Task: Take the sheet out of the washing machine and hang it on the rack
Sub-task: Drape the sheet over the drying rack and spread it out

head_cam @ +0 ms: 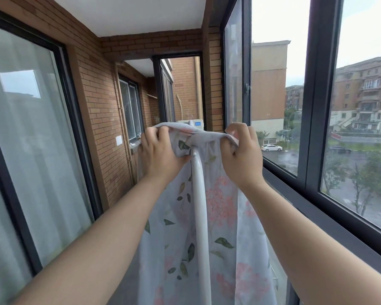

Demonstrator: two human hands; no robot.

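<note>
A pale grey sheet (220, 216) printed with pink flowers and green leaves hangs over the top of a white tubular rack (199, 194) in front of me. The cloth falls down on both sides of the rack's upright tube. My left hand (157, 154) grips the bunched top edge of the sheet left of the tube. My right hand (242, 155) pinches the same top edge on the right side. The washing machine is out of view.
I stand on a narrow brick balcony. A glass sliding door (31, 150) runs along the left. Dark-framed windows (312, 128) line the right, with a street and buildings outside. An air-conditioner unit (196, 123) sits behind the rack at the far end.
</note>
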